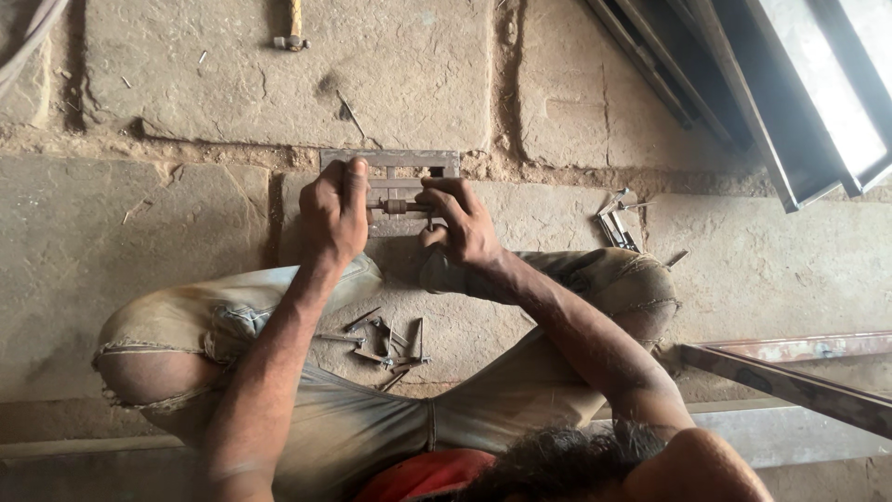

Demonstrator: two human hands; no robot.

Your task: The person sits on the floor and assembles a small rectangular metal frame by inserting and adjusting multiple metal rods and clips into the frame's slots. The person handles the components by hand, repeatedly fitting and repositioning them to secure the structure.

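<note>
A small grey metal frame [395,160] lies flat on the stone floor in front of me. My left hand [333,212] presses down on its left side, fingers curled over the edge. On the right side, my right hand [457,221] grips a short rusty rod or bolt piece [398,205] that lies across the frame. My knees spread to either side as I squat over it.
Several rusty bolts and small metal bits [386,342] lie between my legs. More metal pieces [617,223] sit to the right. A hammer [292,35] lies at the top. Steel frames [790,112] lean at upper right; angle bars [790,372] lie at right.
</note>
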